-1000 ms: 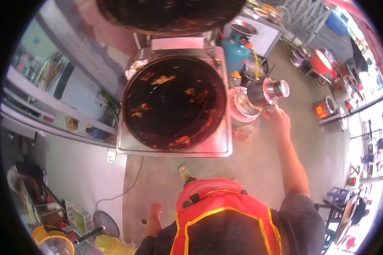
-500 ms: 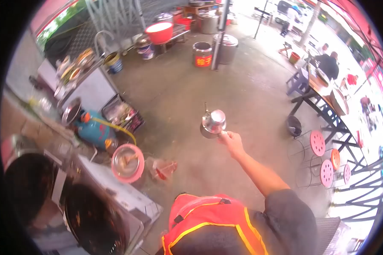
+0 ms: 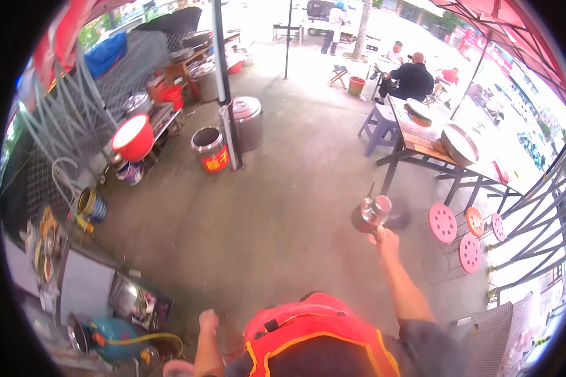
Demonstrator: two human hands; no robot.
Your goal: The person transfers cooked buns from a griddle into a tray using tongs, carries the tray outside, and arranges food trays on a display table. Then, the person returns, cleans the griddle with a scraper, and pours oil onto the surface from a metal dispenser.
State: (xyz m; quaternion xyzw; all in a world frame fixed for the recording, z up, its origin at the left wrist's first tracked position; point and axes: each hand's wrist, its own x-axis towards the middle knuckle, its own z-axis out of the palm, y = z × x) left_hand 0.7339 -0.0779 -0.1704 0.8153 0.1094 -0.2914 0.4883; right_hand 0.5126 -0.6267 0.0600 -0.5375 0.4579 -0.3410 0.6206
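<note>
Out in front, my right hand (image 3: 386, 240) is closed round the handle of a small metal pot (image 3: 365, 215). Set in or over the pot is a shiny metal piece with a rounded bowl (image 3: 379, 206), and a thin handle-like part sticks up behind it. The contents of the pot are hidden. Low at the left of my body, my left hand (image 3: 209, 322) has its fingers curled in, and nothing shows in it. A red apron with yellow edging (image 3: 302, 314) covers my front.
Right: a wooden table (image 3: 415, 135) bears large round pans, near pink and orange stools (image 3: 443, 223). Ahead stand a metal post (image 3: 222, 63), a steel drum (image 3: 210, 149) and a red tub (image 3: 133, 138). A blue gas cylinder (image 3: 114, 337) is lower left. People (image 3: 412, 78) sit beyond.
The view has swung right and forward, bringing the table and stools nearer. My right hand has moved rightward in view with the pot. My left hand has come into sight.
</note>
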